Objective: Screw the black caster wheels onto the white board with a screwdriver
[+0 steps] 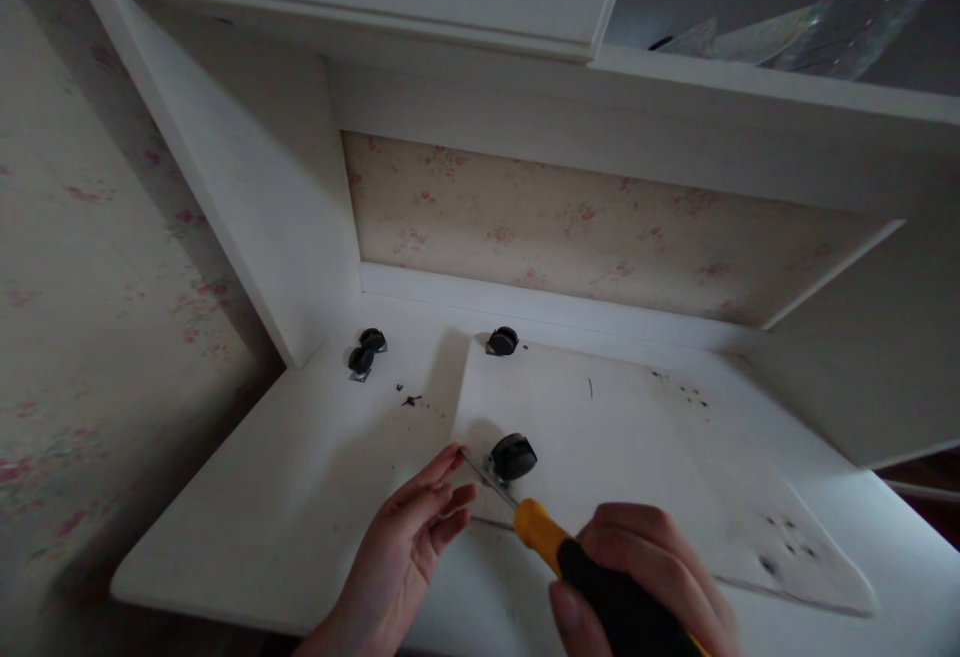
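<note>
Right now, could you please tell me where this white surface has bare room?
Bare: the pale flat board between the black caster wheel and the dark specks on its right; also the white tabletop this side of the two small black casters, left of the left hand. Crowded: around that wheel, where the right hand holds the yellow-and-black screwdriver.

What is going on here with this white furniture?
A person works on a white panel with bare hands. The right hand grips a screwdriver, its tip at the base plate of a black caster on the panel. The left hand has its fingertips beside the tip; whether they hold anything is unclear. More casters are farther back.
</note>
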### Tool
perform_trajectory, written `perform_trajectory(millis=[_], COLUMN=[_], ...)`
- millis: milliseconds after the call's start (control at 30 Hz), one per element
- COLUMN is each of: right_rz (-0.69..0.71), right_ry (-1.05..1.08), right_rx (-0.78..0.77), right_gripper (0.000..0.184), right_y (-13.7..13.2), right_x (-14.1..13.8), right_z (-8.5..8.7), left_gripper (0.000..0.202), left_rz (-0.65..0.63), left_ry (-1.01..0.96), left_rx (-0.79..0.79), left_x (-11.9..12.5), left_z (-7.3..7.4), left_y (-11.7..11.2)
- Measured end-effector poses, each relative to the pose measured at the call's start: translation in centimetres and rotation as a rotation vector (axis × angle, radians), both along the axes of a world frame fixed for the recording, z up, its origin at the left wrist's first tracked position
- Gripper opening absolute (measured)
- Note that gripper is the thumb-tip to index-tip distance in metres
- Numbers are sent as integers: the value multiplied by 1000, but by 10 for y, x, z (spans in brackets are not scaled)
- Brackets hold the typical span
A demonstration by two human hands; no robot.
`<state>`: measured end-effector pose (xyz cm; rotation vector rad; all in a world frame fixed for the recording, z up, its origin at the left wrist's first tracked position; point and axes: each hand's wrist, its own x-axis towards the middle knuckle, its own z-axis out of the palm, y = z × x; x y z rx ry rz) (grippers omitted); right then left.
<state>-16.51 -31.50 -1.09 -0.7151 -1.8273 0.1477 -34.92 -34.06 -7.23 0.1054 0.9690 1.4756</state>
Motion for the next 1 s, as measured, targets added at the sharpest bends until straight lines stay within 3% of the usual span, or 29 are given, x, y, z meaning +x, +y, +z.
perform_trajectory(millis=[133,467,700,833,1000], right_rz=[-79,-3,-35,-78,-85], right_ry=[41,-62,50,24,-134], right_rx=[-91,-52,-51,-77,-167], right_gripper=[11,17,16,15,14], right_y=[-4,4,19,32,53], right_x=[-4,-1,-2,-1,-14], right_z=[0,5,14,24,51], left_gripper=[29,36,44,38,24], left_rz=[-20,-48,-68,-73,-44], left_ry=[-28,-41,-13,44,190], left_rx=[7,84,18,7,68], left_x=[1,-3,-10,-15,-15], left_z=[-2,-9,-9,-11,-22], left_y=[-1,2,2,2,4])
